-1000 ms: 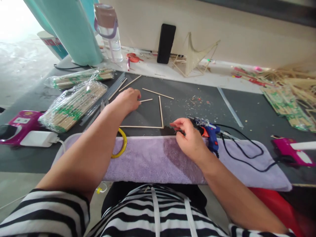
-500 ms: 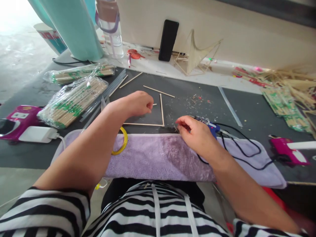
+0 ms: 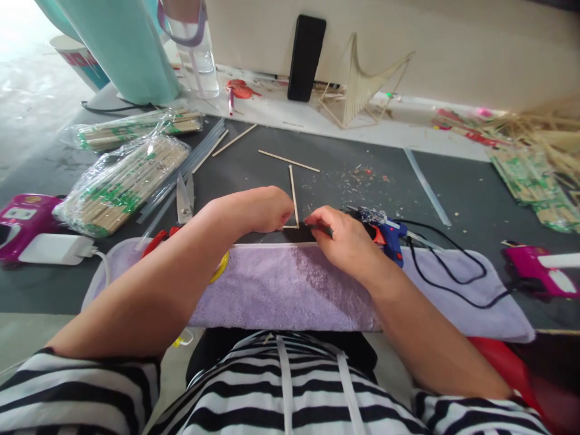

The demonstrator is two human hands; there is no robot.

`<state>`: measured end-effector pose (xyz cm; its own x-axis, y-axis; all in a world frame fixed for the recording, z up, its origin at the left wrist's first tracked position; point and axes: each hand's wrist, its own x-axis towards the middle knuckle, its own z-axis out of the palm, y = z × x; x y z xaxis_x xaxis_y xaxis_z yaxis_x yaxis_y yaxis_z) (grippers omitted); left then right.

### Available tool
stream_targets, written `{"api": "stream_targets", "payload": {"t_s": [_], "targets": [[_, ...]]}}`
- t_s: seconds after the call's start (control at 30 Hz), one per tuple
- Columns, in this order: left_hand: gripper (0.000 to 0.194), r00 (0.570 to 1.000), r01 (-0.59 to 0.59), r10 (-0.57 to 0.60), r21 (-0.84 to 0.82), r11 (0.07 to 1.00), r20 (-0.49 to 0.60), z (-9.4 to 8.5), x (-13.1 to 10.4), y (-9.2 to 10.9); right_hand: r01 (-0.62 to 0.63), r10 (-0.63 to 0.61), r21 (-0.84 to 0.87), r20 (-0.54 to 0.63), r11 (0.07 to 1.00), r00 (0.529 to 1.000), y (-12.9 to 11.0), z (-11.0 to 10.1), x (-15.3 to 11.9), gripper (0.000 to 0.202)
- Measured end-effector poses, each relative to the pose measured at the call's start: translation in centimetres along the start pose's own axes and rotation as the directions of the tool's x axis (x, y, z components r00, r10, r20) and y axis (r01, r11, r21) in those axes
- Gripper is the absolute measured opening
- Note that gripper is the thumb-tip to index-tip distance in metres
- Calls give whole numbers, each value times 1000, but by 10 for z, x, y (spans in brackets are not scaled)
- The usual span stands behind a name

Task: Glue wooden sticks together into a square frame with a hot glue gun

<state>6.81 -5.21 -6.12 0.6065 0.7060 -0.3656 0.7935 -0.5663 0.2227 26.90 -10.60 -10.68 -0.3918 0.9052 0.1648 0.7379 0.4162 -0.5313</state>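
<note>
Two thin wooden sticks meet at a corner in front of me: an upright stick (image 3: pixel 293 193) pointing away, and a crosswise stick (image 3: pixel 290 227) mostly covered by my left hand. My left hand (image 3: pixel 270 209) is closed over the crosswise stick, its fingertips beside the corner. From the other side, my right hand (image 3: pixel 338 232) comes close to the same corner with thumb and fingers curled together; anything between them is too small to make out. Just beyond the right hand lies a blue glue gun (image 3: pixel 392 238) with a black cord.
A purple towel (image 3: pixel 267 290) lies along the front edge. Scissors (image 3: pixel 185 199), bagged sticks (image 3: pixel 131 181) and clear glue sticks (image 3: pixel 156 199) are at left. Loose sticks (image 3: pixel 289 161) lie farther back. A phone (image 3: pixel 307 57) and a stick model (image 3: pixel 357 90) stand by the wall.
My left hand has come down and toward me onto the crosswise stick near the corner. My right hand has shifted slightly left, closer to the corner, uncovering more of the glue gun.
</note>
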Motion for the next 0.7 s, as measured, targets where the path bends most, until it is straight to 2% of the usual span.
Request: {"api": "stream_targets", "payload": {"t_s": [0.13, 0.23, 0.47, 0.7], "targets": [[18, 1000, -14, 14, 65, 998, 1, 0, 1, 3, 45, -47, 69, 28, 997, 998, 2, -1, -5, 49], [20, 1000, -14, 12, 101, 995, 19, -1, 2, 5, 69, -73, 53, 74, 996, 995, 0, 0, -7, 61], [26, 999, -34, 31, 130, 991, 26, 1, 5, 6, 80, -83, 30, 119, 996, 989, -2, 0, -8, 68], [26, 1000, -26, 24, 140, 990, 13, 0, 5, 7, 70, -75, 44, 120, 997, 990, -2, 2, -9, 66]]}}
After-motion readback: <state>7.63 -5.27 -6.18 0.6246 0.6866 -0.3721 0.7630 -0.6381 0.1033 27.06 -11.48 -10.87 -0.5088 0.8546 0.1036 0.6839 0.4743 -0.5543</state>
